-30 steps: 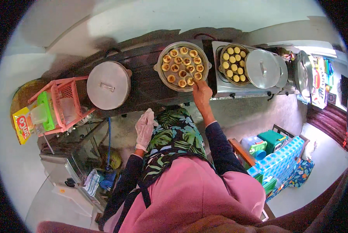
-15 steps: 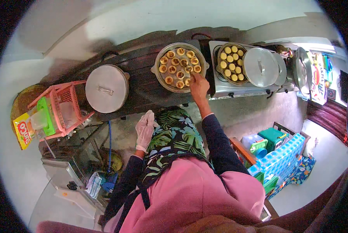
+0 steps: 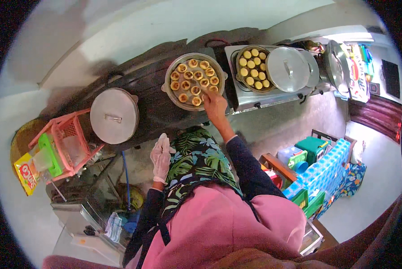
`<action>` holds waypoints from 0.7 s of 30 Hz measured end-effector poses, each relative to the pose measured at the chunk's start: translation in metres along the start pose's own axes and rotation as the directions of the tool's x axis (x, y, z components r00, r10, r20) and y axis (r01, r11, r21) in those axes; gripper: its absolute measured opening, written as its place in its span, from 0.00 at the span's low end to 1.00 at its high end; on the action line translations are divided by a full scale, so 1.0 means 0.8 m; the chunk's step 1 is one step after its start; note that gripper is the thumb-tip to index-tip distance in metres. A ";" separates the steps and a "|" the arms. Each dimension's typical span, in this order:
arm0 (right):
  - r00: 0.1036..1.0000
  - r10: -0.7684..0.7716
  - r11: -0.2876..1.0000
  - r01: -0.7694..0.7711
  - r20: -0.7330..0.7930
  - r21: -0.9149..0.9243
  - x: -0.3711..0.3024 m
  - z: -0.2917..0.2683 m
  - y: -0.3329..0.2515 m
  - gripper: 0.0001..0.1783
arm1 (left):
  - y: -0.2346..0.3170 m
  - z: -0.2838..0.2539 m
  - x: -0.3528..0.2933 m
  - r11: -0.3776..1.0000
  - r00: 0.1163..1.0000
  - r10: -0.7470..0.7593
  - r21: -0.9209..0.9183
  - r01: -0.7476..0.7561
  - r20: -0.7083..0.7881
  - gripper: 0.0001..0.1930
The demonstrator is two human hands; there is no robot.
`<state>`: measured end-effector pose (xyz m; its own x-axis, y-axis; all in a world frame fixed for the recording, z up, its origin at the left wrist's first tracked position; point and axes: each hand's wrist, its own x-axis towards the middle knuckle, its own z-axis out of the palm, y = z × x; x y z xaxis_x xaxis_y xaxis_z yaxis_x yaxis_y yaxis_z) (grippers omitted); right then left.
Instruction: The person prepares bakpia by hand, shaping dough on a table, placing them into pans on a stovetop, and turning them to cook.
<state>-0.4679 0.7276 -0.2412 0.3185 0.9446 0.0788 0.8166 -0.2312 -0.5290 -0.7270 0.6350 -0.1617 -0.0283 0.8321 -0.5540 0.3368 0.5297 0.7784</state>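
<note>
A round metal pan (image 3: 172, 101) holds several small round pastries with browned tops (image 3: 193, 63). My bare right hand (image 3: 216, 109) reaches over its lower right rim, fingers pinched down among the pastries there. The fingertips hide whatever they grip. My left hand (image 3: 161, 158), in a thin clear glove, hangs lower left of the pan, in front of the leaf-print apron (image 3: 201, 154). Its fingers are loosely stretched, with nothing seen in them.
Left of the pan stands a lidded pot (image 3: 115, 114), beside a pink plastic rack (image 3: 71, 143). To the right, a stove (image 3: 245, 101) carries a pan of paler pastries (image 3: 254, 62), partly beside a round metal lid (image 3: 287, 67). A blue-checked cloth (image 3: 319, 172) lies lower right.
The view has shifted, so the counter sits a little further left. My right hand has drawn back from among the pastries toward the pan's lower right edge. The left hand stays nearly where it was.
</note>
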 end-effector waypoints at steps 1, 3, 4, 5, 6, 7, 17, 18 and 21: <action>1.000 -0.031 0.999 0.031 -0.001 0.035 -0.007 -0.006 0.006 0.11 | 0.007 0.002 -0.001 0.992 0.993 -0.115 -0.057 0.116 0.009 0.24; 0.995 -0.061 0.992 0.069 -0.074 0.108 -0.017 -0.017 0.033 0.12 | -0.017 0.009 0.005 0.996 0.996 -0.085 -0.030 0.086 0.037 0.23; 0.986 -0.106 0.971 0.131 -0.131 0.199 -0.015 -0.026 0.043 0.13 | -0.019 0.011 0.009 0.998 0.997 -0.065 -0.006 0.065 0.031 0.23; 0.984 -0.108 0.973 0.133 -0.139 0.186 -0.009 -0.037 0.058 0.13 | -0.022 0.010 0.014 0.998 0.997 -0.058 -0.014 0.059 0.042 0.23; 0.974 0.149 0.937 -0.083 -0.171 0.339 -0.004 -0.055 0.069 0.14 | -0.014 0.005 0.012 0.993 0.992 -0.115 -0.020 0.117 0.049 0.23; 0.935 0.315 0.851 -0.201 -0.165 0.486 0.007 -0.076 0.079 0.16 | -0.009 0.001 0.007 0.985 0.984 -0.172 -0.021 0.173 0.045 0.23; 0.823 0.260 0.859 -0.436 -0.505 -0.268 0.181 -0.237 0.393 0.23 | 0.019 0.085 -0.014 1.000 0.997 0.000 0.000 0.000 -0.077 0.19; 0.871 0.216 0.875 -0.373 -0.441 -0.308 0.191 -0.231 0.390 0.20 | 0.024 0.095 -0.019 1.000 0.995 -0.024 -0.001 0.024 -0.101 0.19; 0.957 0.150 0.870 -0.247 -0.247 -0.427 0.215 -0.231 0.400 0.17 | 0.011 0.130 -0.024 0.995 0.990 -0.076 0.051 0.082 -0.117 0.19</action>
<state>-0.0626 0.7729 -0.2409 0.5465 0.8122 0.2043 0.8374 -0.5336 -0.1187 -0.6255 0.6066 -0.1754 -0.1634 0.8029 -0.5733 0.3811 0.5874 0.7140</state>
